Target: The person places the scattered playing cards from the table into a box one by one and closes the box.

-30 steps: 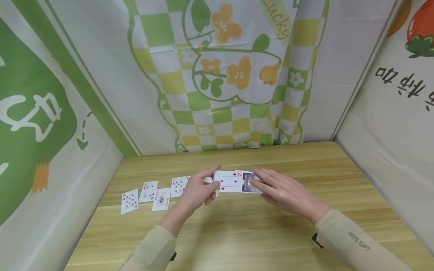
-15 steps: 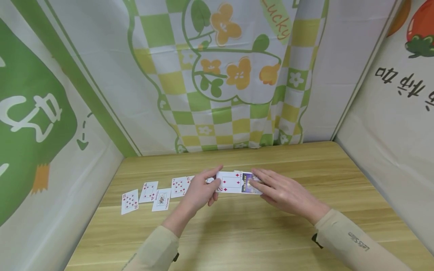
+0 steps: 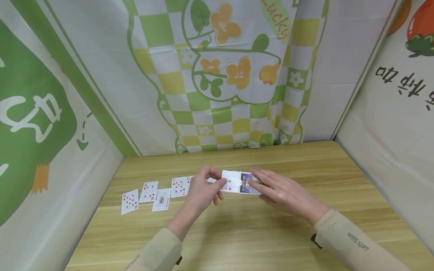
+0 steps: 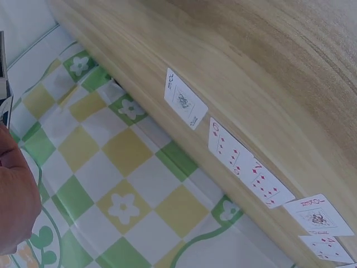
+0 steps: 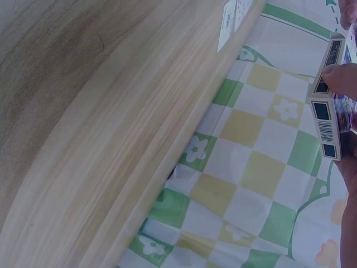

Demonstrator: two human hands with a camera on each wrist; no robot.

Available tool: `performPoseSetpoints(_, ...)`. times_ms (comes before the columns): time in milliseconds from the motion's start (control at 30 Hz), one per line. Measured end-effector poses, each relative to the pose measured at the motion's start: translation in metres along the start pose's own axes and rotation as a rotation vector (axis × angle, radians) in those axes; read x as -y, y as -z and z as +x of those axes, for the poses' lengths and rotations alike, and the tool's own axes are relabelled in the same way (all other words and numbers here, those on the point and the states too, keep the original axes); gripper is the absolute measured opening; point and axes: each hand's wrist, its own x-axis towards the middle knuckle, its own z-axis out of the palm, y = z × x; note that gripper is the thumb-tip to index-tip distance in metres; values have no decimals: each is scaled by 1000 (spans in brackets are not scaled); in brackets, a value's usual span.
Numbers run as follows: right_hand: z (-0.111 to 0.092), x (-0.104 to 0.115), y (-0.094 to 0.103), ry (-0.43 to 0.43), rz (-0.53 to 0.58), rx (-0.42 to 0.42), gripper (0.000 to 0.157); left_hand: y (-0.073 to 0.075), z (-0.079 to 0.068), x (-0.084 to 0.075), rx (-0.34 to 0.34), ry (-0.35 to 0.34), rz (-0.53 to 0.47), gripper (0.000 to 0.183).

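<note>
My left hand (image 3: 203, 191) pinches the left end of a two of diamonds playing card (image 3: 233, 179). The card's right end meets a purple-fronted card box (image 3: 246, 183), and part of the card is out of sight there. My right hand (image 3: 283, 191) grips the box from the right, fingers across its front. In the right wrist view, the box (image 5: 327, 125) shows dark panels and a barcode along its edge, with a finger pressing on it. Only the back of my left hand (image 4: 17, 204) appears at the edge of the left wrist view.
Face-up cards lie on the wooden table (image 3: 237, 233) to the left: an eight of diamonds (image 3: 130, 201), a four of diamonds (image 3: 148, 191), a joker (image 3: 161, 200) and a seven of diamonds (image 3: 178, 187). Another joker (image 4: 184, 100) and a six of diamonds (image 4: 226, 146) lie near the table's back edge.
My left hand has shifted right, towards the box. Less of the two of diamonds shows now, as it has slid further into the box. My right hand and the table cards have stayed put.
</note>
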Motion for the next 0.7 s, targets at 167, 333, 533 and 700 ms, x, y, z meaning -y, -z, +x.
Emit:
performPoseSetpoints(167, 2, 0, 0, -7, 10, 0, 66, -6, -4, 2, 6, -61, 62, 10)
performPoseSetpoints(333, 3, 0, -1, -4, -7, -4, 69, -10, -7, 2, 9, -172, 189, 10)
performPoseSetpoints(533, 4, 0, -2, 4, -13, -15, 68, -12, -9, 4, -42, -382, 371, 12)
performPoseSetpoints(700, 4, 1, -1, -3, -19, -9, 65, -13, -11, 6, -78, -515, 491, 14)
